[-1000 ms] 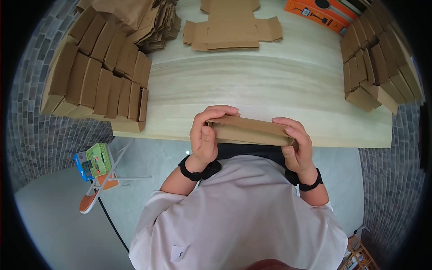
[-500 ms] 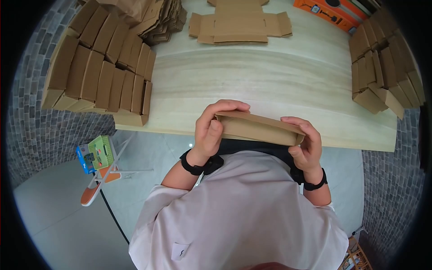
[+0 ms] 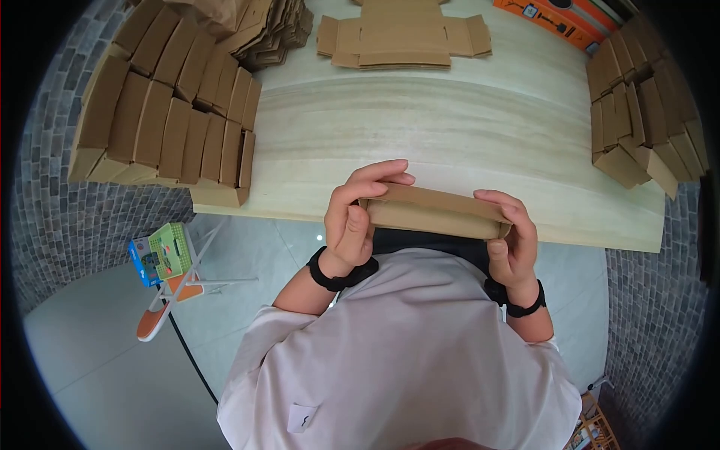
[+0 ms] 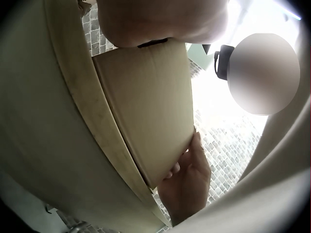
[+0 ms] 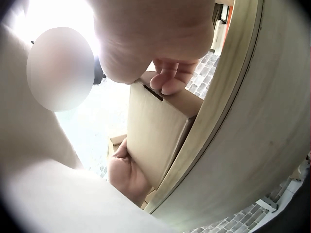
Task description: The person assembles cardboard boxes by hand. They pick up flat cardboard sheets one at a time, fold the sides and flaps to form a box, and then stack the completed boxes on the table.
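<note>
A small brown cardboard box (image 3: 435, 212) is held up in front of the body at the table's front edge, its open side facing up toward the head. My left hand (image 3: 349, 225) grips its left end, thumb on the near side and fingers over the far side, one finger raised off it. Around the right end curls my right hand (image 3: 516, 244), thumb near and fingers far. In the left wrist view the box's flat outer face (image 4: 150, 107) shows between both hands. A narrow dark slot (image 5: 153, 92) in that face lies close to the right fingertips in the right wrist view.
Folded boxes (image 3: 161, 120) stand in rows on the table's left, with more boxes (image 3: 637, 112) on the right. Flat cardboard blanks (image 3: 405, 39) lie at the back beside stacked cardboard (image 3: 274, 34). An orange box (image 3: 547, 22) is back right. A folding chair (image 3: 176, 289) stands left on the floor.
The head view has shifted a little, so the table contents sit slightly higher and further right. One left finger has lifted from the box's far side; both hands still hold its ends.
</note>
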Demonstrator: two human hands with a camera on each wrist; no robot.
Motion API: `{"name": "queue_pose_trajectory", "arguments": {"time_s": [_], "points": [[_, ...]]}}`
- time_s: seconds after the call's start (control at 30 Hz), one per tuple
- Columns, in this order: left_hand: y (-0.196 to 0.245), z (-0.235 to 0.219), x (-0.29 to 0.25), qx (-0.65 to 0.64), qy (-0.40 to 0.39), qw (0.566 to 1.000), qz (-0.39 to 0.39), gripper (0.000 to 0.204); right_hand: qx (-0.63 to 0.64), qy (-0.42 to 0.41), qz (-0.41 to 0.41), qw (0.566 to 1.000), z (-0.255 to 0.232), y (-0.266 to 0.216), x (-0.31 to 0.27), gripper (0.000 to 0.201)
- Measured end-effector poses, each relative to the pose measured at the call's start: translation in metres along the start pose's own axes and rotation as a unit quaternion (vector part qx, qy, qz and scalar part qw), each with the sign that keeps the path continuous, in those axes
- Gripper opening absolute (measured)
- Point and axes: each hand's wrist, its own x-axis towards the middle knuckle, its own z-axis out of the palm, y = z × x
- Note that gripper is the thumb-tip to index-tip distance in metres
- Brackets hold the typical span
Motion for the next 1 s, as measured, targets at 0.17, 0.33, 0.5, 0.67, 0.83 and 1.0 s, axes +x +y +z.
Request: {"name": "queue_pose_trajectory", "arguments": {"time_s": [0.17, 0.33, 0.5, 0.67, 0.83, 1.0], "points": [[0.0, -0.009, 0.0, 0.042, -0.02, 0.999, 0.009, 0.036, -0.021, 0.003, -0.022, 1.0, 0.001, -0.002, 0.002, 0.036], [-0.011, -0.007, -0.006, 0.064, -0.019, 0.996, 0.052, 0.04, -0.047, -0.004, -0.012, 0.999, -0.005, -0.003, -0.001, 0.029], [-0.01, -0.007, -0.008, 0.114, -0.004, 0.992, 0.061, 0.04, -0.038, 0.011, 0.01, 0.999, -0.004, 0.0, -0.005, 0.022], [0.006, -0.012, -0.009, 0.071, -0.014, 0.997, -0.017, 0.031, -0.023, 0.015, 0.024, 0.999, -0.005, -0.003, -0.002, 0.018], [0.018, -0.002, 0.0, -0.007, 0.005, 0.999, -0.041, 0.015, -0.035, 0.025, 0.009, 0.999, -0.006, -0.011, 0.004, 0.011], [0.013, -0.017, -0.011, 0.139, -0.049, 0.989, -0.027, 0.013, -0.136, -0.051, 0.001, 0.989, -0.011, -0.008, 0.0, 0.017]]}}
